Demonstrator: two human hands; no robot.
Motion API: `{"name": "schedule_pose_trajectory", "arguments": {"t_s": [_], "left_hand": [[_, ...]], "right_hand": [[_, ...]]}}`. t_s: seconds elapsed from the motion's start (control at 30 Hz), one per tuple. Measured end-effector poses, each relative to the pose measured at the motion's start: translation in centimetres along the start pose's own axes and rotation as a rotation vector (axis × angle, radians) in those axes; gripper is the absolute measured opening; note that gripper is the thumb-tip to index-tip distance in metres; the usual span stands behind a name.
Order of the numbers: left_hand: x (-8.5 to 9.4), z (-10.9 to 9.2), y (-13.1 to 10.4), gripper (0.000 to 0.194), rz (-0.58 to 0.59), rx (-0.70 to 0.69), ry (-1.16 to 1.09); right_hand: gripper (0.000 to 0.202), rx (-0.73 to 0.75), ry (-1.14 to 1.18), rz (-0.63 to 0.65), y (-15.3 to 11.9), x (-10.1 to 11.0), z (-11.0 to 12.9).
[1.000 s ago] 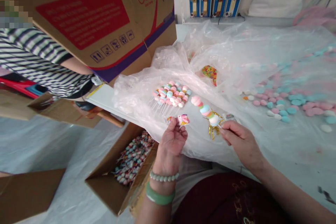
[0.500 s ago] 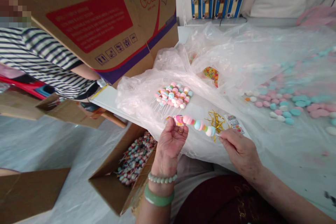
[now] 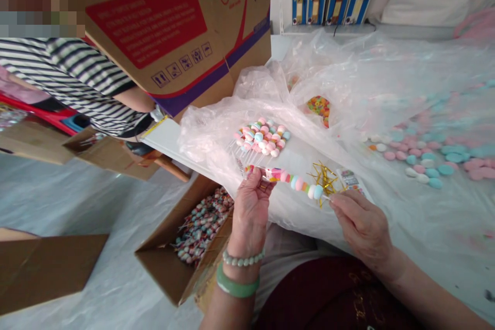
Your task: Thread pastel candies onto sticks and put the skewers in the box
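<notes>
My left hand pinches a clear bag with a bright print, its fingers closed on the bag's edge. The left end of a marshmallow skewer, with pink, blue, white and green pieces in a row, lies inside or behind this bag; I cannot tell how far in. My right hand is closed on the white stick at the skewer's right end. Beyond my hands lies a pile of marshmallow skewers on the plastic sheet. Gold twist ties and a printed card lie close to my right hand.
Loose marshmallows are spread at the right on the plastic sheet. Colourful ring-shaped candies sit in a bag. A big carton stands at the back left, beside a person in a striped top. Below, an open box holds many skewers.
The printed bag covers more of the skewer's left end than before. Both hands keep their grips. The whole view has shifted slightly, so things appear farther right.
</notes>
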State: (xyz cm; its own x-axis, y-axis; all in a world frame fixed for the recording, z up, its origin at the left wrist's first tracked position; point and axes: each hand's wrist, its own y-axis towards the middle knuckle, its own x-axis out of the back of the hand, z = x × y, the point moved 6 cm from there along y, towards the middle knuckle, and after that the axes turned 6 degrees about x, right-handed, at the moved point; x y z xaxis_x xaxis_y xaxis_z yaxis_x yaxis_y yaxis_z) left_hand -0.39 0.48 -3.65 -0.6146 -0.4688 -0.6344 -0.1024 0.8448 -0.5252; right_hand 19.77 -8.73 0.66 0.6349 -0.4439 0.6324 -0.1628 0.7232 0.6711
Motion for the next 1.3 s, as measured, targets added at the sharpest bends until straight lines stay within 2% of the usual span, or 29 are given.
{"name": "schedule_pose_trajectory", "arguments": {"t_s": [0.17,0.3,0.43,0.53,0.67,0.77,1.0,1.07,1.13,1.2,1.3], "left_hand": [[0.9,0.2,0.9,0.003,0.012,0.011,0.048],[0.7,0.9,0.7,0.003,0.036,0.067,0.043],[0.3,1.3,0.3,0.004,0.115,0.079,0.133],[0.4,1.4,0.2,0.004,0.112,0.060,0.135],[0.6,1.2,0.3,0.003,0.054,0.011,0.119],[0.1,1.5,0.1,0.004,0.100,0.012,0.133],[0.2,2.7,0.2,0.006,0.138,0.055,0.079],[0.3,2.9,0.3,0.004,0.138,0.030,0.077],[0.3,3.0,0.3,0.005,0.151,0.013,0.103],[0.2,3.1,0.4,0.006,0.164,0.023,0.126],[0.0,3.0,0.3,0.009,0.172,0.071,0.151]], "right_hand": [[0.016,-0.125,0.059,0.051,0.0,-0.2,-0.5],[0.017,-0.225,0.129,0.120,-0.2,-1.0,-1.0],[0.018,-0.390,0.205,0.309,-0.9,-2.5,-1.9],[0.019,-0.482,0.254,0.436,-1.4,-3.2,-2.1],[0.018,-0.597,0.363,0.423,-1.3,-3.2,-2.2],[0.020,-0.768,0.567,0.416,-1.6,-3.7,-2.3],[0.017,-1.300,1.315,0.379,-3.7,-5.7,-2.1],[0.018,-1.382,1.523,0.405,-4.1,-6.1,-1.8],[0.019,-1.404,1.638,0.447,-4.3,-6.3,-1.4],[0.019,-1.383,1.592,0.474,-4.4,-6.4,-1.3],[0.015,-1.261,1.200,0.421,-4.1,-5.8,-2.2]]}}
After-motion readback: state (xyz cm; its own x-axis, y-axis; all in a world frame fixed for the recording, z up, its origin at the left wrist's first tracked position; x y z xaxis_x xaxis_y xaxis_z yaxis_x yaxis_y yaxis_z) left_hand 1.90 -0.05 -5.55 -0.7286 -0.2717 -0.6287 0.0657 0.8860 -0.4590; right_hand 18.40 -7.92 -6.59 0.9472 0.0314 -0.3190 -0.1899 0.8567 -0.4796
